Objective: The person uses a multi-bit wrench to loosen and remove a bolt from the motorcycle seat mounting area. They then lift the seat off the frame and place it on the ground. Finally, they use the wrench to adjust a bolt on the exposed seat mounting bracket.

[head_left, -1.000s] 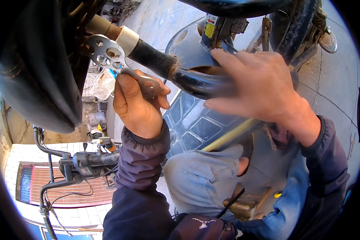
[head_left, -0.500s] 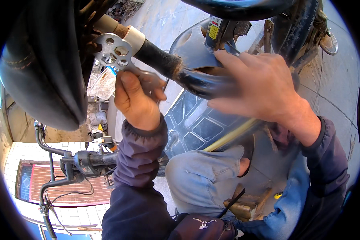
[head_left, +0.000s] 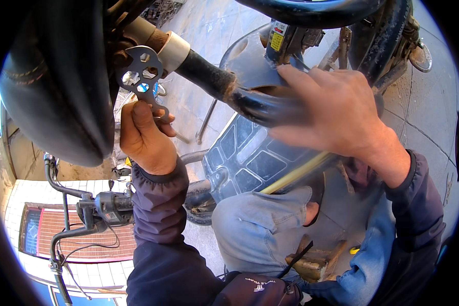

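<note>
My left hand (head_left: 150, 137) pinches a flat grey multi-hole wrench (head_left: 143, 71) between thumb and fingers. The wrench's wide head, cut with hexagonal holes, stands up beside a rusty joint below a pale collar (head_left: 174, 52). Close by on the left is a black padded saddle (head_left: 56, 97) with stitching. My right hand (head_left: 336, 109) lies over the black frame tube (head_left: 250, 104), thumb on its near side and index finger stretched toward a dark upright part (head_left: 278, 43) with a yellow label. The other fingertips are hidden, and the hand is partly blurred.
A dark ribbed footboard (head_left: 245, 153) lies below the tube, above my bent knee (head_left: 255, 224). Black curved tubing (head_left: 311, 13) crosses the top. Another vehicle's handlebar (head_left: 89, 214) stands at lower left. A small wooden stool (head_left: 316, 262) is near my legs.
My left hand has moved left with the wrench, and the wrench has turned so its flat face looks darker. My right hand has stayed almost in place.
</note>
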The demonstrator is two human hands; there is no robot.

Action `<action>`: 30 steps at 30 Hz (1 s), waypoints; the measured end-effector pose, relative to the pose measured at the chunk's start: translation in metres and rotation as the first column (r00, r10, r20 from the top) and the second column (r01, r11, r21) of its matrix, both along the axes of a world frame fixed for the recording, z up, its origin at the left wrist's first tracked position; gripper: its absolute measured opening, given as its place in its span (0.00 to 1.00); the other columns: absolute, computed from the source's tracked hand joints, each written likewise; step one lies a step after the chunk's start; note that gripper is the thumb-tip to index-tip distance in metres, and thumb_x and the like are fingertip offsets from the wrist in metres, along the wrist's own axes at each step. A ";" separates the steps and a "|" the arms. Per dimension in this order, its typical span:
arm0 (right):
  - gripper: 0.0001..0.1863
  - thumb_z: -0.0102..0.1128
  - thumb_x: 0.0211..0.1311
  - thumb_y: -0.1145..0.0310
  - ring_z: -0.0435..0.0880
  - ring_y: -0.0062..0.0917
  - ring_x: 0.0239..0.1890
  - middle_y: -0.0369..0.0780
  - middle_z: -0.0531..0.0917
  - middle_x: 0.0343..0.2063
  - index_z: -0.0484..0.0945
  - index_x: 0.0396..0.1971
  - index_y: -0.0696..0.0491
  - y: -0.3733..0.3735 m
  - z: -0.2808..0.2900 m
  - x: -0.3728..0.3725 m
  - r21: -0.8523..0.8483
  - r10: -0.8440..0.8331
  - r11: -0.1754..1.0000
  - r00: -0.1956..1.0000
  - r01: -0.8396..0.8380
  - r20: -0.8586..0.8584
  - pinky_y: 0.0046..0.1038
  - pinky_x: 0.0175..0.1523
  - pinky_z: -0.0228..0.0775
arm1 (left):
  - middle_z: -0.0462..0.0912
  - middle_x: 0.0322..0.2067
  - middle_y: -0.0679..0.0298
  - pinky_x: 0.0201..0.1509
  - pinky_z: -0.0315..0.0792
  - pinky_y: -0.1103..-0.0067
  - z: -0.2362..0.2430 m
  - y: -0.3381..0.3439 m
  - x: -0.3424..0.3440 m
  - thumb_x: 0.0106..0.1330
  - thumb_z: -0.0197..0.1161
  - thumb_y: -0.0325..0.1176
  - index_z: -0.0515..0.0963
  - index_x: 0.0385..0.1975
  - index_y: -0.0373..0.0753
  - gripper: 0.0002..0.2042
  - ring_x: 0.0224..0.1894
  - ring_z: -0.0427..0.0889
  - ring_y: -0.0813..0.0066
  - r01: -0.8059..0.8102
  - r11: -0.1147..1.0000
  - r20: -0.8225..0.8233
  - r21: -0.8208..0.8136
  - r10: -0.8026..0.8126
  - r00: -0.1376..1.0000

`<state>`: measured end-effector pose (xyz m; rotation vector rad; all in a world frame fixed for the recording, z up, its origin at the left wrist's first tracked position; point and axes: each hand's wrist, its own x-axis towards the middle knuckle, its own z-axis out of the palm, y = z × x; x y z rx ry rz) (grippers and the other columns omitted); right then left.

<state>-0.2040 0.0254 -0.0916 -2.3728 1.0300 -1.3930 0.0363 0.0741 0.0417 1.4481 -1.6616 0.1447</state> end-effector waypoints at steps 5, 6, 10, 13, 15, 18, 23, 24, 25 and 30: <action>0.34 0.70 0.42 0.43 0.79 0.32 0.18 0.40 0.77 0.16 0.76 0.41 0.57 0.000 0.002 0.000 -0.072 -0.005 0.997 0.998 0.010 0.060 0.30 0.23 0.69 | 0.73 0.19 0.66 0.14 0.58 0.89 0.004 -0.007 0.003 0.73 0.51 0.42 0.69 0.27 0.37 0.16 0.14 0.69 0.83 -0.007 0.998 0.075 -0.066 0.012 0.997; 0.34 0.70 0.42 0.43 0.79 0.33 0.18 0.40 0.77 0.16 0.76 0.41 0.57 -0.001 0.002 0.000 -0.073 -0.009 0.997 0.998 0.013 0.060 0.30 0.23 0.69 | 0.73 0.19 0.66 0.14 0.58 0.89 0.004 -0.008 0.002 0.73 0.51 0.42 0.69 0.26 0.37 0.16 0.14 0.69 0.83 -0.006 0.997 0.086 -0.071 0.012 0.996; 0.34 0.71 0.41 0.43 0.79 0.33 0.18 0.40 0.77 0.17 0.76 0.41 0.57 -0.001 0.003 0.000 -0.069 -0.006 0.998 0.998 0.010 0.064 0.31 0.24 0.69 | 0.72 0.18 0.67 0.14 0.56 0.88 0.004 -0.005 0.000 0.73 0.50 0.43 0.69 0.26 0.37 0.16 0.13 0.67 0.85 0.001 0.998 0.080 -0.055 0.003 0.997; 0.34 0.71 0.41 0.44 0.79 0.33 0.18 0.40 0.77 0.17 0.76 0.41 0.56 0.000 0.004 0.000 -0.058 0.001 0.998 0.998 0.003 0.064 0.31 0.24 0.69 | 0.71 0.17 0.68 0.14 0.55 0.89 -0.001 -0.005 -0.002 0.73 0.49 0.44 0.69 0.25 0.38 0.17 0.12 0.64 0.86 0.021 0.997 -0.028 -0.076 -0.024 0.999; 0.34 0.71 0.41 0.44 0.79 0.34 0.19 0.41 0.77 0.17 0.76 0.41 0.56 0.000 0.004 -0.001 -0.058 -0.001 0.998 0.998 0.005 0.067 0.31 0.24 0.69 | 0.70 0.20 0.69 0.16 0.60 0.89 0.002 -0.001 -0.002 0.73 0.49 0.39 0.69 0.28 0.37 0.14 0.15 0.67 0.86 0.052 0.999 -0.059 -0.004 -0.052 0.997; 0.34 0.71 0.41 0.44 0.79 0.34 0.19 0.41 0.77 0.17 0.76 0.41 0.57 -0.001 0.003 0.000 -0.067 -0.002 0.998 0.997 0.007 0.071 0.31 0.24 0.69 | 0.71 0.17 0.68 0.16 0.57 0.89 0.001 -0.002 -0.005 0.74 0.46 0.43 0.68 0.27 0.39 0.16 0.14 0.65 0.86 0.000 1.000 -0.036 0.004 0.001 0.999; 0.34 0.70 0.42 0.44 0.79 0.35 0.19 0.41 0.78 0.18 0.76 0.41 0.57 -0.001 0.001 -0.003 -0.047 -0.003 0.999 0.997 0.006 0.073 0.32 0.25 0.69 | 0.72 0.16 0.66 0.15 0.55 0.89 -0.017 -0.004 -0.021 0.75 0.42 0.48 0.68 0.28 0.41 0.19 0.12 0.63 0.86 0.095 0.981 -0.129 0.167 -0.074 0.989; 0.34 0.70 0.42 0.44 0.79 0.35 0.19 0.41 0.78 0.17 0.76 0.41 0.57 0.000 0.002 -0.002 -0.053 -0.001 0.999 0.997 0.005 0.083 0.32 0.25 0.69 | 0.73 0.18 0.64 0.15 0.56 0.89 -0.022 -0.004 -0.030 0.75 0.42 0.49 0.68 0.28 0.40 0.19 0.12 0.65 0.84 0.108 0.981 -0.162 0.158 -0.082 0.983; 0.34 0.70 0.42 0.43 0.80 0.35 0.19 0.41 0.78 0.17 0.76 0.40 0.57 0.000 0.003 0.000 -0.058 0.001 0.998 0.996 0.005 0.092 0.32 0.25 0.69 | 0.74 0.19 0.63 0.15 0.56 0.89 -0.024 -0.004 -0.035 0.75 0.42 0.49 0.68 0.29 0.40 0.19 0.11 0.65 0.83 0.120 0.978 -0.209 0.170 -0.083 0.974; 0.34 0.69 0.42 0.43 0.79 0.33 0.18 0.42 0.78 0.16 0.77 0.39 0.57 0.000 0.001 0.001 -0.053 -0.008 0.999 0.996 0.012 0.086 0.30 0.24 0.70 | 0.76 0.21 0.60 0.15 0.58 0.89 -0.030 -0.008 -0.055 0.75 0.42 0.48 0.69 0.33 0.38 0.19 0.14 0.72 0.80 0.118 0.966 -0.342 0.230 -0.034 0.939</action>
